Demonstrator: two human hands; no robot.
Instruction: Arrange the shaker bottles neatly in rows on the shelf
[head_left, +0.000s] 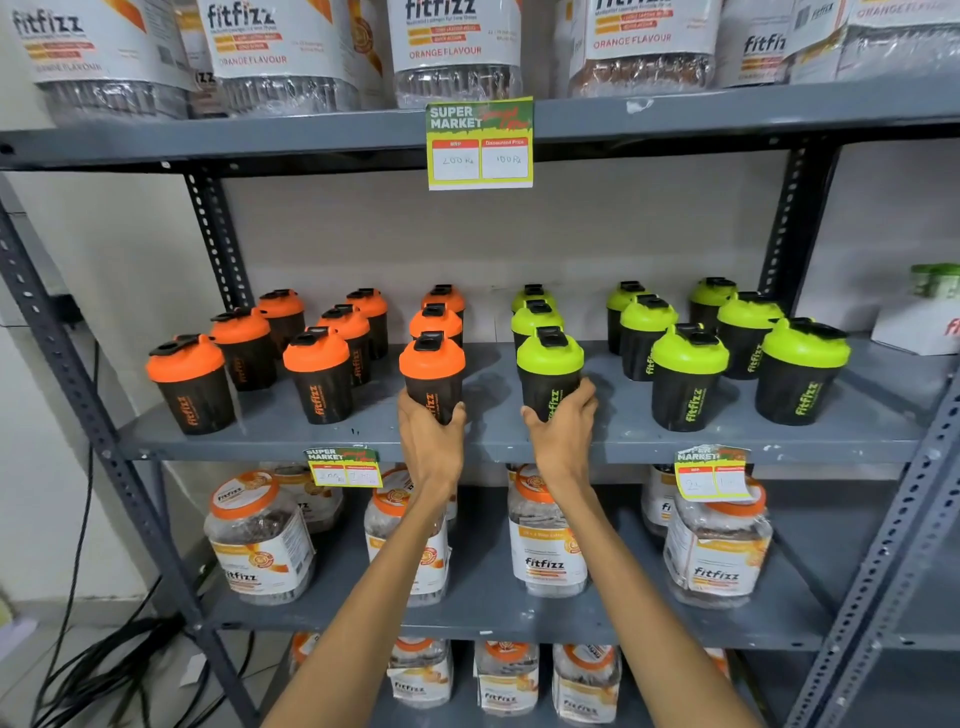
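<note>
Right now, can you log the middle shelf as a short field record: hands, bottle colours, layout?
left hand: grips front orange-lid shaker at its base
right hand: grips front green-lid shaker at its base
orange shakers: left half of the shelf, three files running front to back
green shakers: right half, three files
upright: all visible shakers
price tag: hangs from the shelf above

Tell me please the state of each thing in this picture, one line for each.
Left hand: closed around the front orange-lid bottle.
Right hand: closed around the front green-lid bottle.
Both held bottles: upright, lids on.
Other orange-lid bottles: upright, in rows.
Other green-lid bottles: upright, in rows.
</note>
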